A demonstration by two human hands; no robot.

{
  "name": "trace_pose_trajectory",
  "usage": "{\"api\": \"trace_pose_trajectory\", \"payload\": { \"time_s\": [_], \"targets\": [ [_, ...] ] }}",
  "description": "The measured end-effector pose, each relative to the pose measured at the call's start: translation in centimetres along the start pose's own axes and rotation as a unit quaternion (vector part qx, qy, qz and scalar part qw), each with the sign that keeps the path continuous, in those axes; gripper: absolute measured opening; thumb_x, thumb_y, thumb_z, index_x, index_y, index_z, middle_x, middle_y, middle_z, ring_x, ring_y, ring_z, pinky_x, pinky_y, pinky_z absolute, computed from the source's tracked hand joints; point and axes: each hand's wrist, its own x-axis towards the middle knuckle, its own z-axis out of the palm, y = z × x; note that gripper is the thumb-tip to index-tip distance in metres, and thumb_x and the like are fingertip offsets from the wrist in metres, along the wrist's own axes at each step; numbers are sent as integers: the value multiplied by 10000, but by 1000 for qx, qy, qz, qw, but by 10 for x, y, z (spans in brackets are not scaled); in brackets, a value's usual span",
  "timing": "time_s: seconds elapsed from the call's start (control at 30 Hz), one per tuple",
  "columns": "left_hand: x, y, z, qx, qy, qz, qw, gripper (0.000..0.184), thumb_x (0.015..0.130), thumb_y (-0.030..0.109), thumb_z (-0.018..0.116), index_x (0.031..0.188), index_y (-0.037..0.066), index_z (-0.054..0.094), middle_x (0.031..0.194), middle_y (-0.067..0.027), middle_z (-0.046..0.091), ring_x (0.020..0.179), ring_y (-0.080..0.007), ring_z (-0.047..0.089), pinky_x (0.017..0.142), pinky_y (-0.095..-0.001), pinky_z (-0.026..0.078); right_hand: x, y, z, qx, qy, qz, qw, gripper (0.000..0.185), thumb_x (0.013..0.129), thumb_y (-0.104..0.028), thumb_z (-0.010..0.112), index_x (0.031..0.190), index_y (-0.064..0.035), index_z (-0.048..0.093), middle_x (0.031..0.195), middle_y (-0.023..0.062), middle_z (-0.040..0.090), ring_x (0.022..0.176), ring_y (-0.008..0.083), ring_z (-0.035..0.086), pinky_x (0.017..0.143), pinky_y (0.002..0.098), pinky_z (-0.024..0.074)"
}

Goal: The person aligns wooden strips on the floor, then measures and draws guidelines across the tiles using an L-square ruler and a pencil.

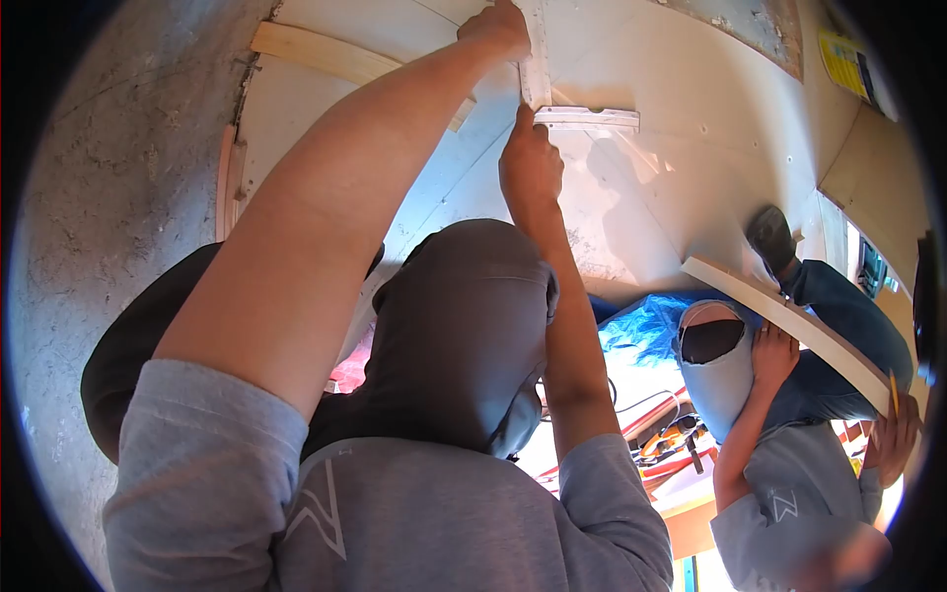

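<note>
A light-coloured carpenter's square [589, 119] lies against the pale board [710, 168], its long blade running toward the top edge of the view. My left hand [500, 32] is closed at the upper part of that blade, with its fingertips partly hidden. Below it, my right hand [533, 168] is closed, fingers curled, the index finger and thumb at the corner where blade and crossbar meet. Whatever the right hand pinches, if anything, is too small to tell. Both arms stretch forward past my bent knees.
A wooden strip [326, 49] lies at upper left beside a rough grey wall [118, 197]. At right, another person crouches, hands on a wooden board [799, 326], a pencil [894, 393] in one. Blue plastic sheeting [646, 331] and orange-handled tools [666, 441] lie between us.
</note>
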Motion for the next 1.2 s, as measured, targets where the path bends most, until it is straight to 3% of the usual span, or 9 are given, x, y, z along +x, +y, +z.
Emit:
{"api": "trace_pose_trajectory", "payload": {
  "time_s": [0.23, 0.33, 0.5, 0.6, 0.77, 0.9, 1.0, 1.1, 1.2],
  "targets": [
    [2, 3, -3, 21, 12, 7, 1000, 530, 781, 264, 725, 1172, -42, 540, 1120, -240, 647, 1048, -339, 644, 871, -411, 532, 10, -4, -12, 11, -32, 11, 999, 332, 940, -109, 426, 1263, -33, 419, 962, 250, 620, 806, 409, 676, 699, 496, 559],
    [9, -4, 4, 108, 41, 35, 993, 575, 744, 320, 791, 1154, -14, 566, 1059, -171, 690, 976, -269, 685, 836, -382, 536, 9, -6, -18, 15, -50, 14, 999, 348, 940, -105, 428, 1280, -35, 413, 980, 254, 619, 828, 410, 674, 713, 497, 557],
    [-1, 2, -12, 75, -29, 7, 997, 748, 705, 327, 814, 1269, -17, 463, 1189, -195, 632, 1110, -315, 621, 907, -417, 509, 30, -15, -22, 5, -24, 4, 1000, 314, 937, -94, 436, 1243, -24, 450, 951, 241, 618, 809, 403, 674, 699, 492, 559],
    [3, 2, -10, 67, -26, -2, 997, 672, 721, 278, 779, 1265, 18, 482, 1216, -163, 625, 1126, -300, 616, 909, -411, 506, -2, -4, -24, 11, -71, 14, 997, 376, 905, -63, 465, 1281, -64, 456, 964, 230, 617, 791, 407, 669, 686, 484, 554],
    [-7, 3, -13, 61, -12, -6, 998, 600, 744, 221, 747, 1255, 36, 492, 1209, -144, 631, 1122, -295, 619, 905, -409, 509, -50, 19, -45, 42, 51, 30, 997, 554, 802, 11, 511, 1320, -187, 529, 930, 154, 590, 733, 390, 648, 655, 471, 538],
    [-15, 3, -10, 62, 3, 4, 998, 623, 732, 252, 772, 1244, 39, 486, 1174, -152, 646, 1092, -300, 633, 893, -414, 514, 3, 53, -43, -54, 185, -103, 976, 396, 810, -6, 538, 1195, -76, 601, 1011, 134, 578, 906, 323, 624, 745, 415, 531],
    [-21, -4, -7, 56, 9, 20, 998, 674, 724, 305, 794, 1238, 21, 463, 1155, -182, 645, 1086, -329, 629, 881, -442, 514, 29, 58, -54, -153, 100, -214, 960, 322, 819, -19, 540, 1133, -47, 609, 1053, 140, 578, 994, 314, 588, 803, 402, 515],
    [-27, -8, -8, 39, 18, 44, 998, 663, 736, 330, 790, 1218, 10, 467, 1150, -199, 641, 1076, -354, 626, 874, -459, 511, 46, 81, -38, -143, 122, -315, 930, 248, 817, -34, 563, 1060, -30, 609, 1049, 152, 570, 1005, 331, 572, 832, 409, 505],
    [-30, -30, 8, -32, 97, 117, 988, 571, 778, 325, 762, 1181, 19, 498, 1043, -185, 667, 968, -317, 659, 815, -433, 523, 53, 89, -42, -88, 18, -290, 953, 223, 796, -44, 607, 1015, -5, 596, 1026, 165, 563, 1028, 339, 558, 865, 411, 494]
  ]
}}
